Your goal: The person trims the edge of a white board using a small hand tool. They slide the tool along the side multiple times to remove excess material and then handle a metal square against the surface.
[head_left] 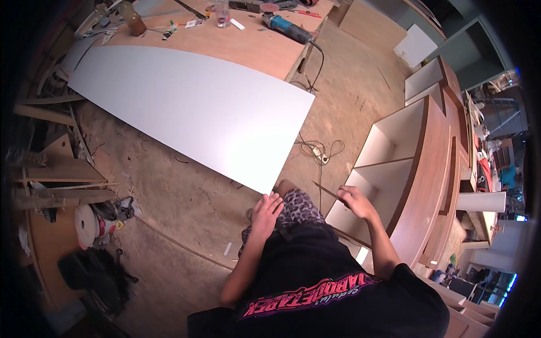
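Observation:
A long white panel (186, 107) lies on the workbench and juts out past its near edge toward me. My left hand (267, 213) is at the panel's near corner, its fingers stretched out against the edge. Off to the right of that corner, my right hand (357, 201) is closed around one end of a thin, dark, pointed tool that looks like a file (327, 190). The tool's tip points left toward the panel and does not touch it.
On the wooden workbench (265, 56) lie a blue angle grinder (287, 28), bottles and small tools. A cable with a white socket (321, 155) coils on the floor. Brown-and-white cabinets (406, 163) stand close on my right. A white roll (86, 225) and scrap wood lie at left.

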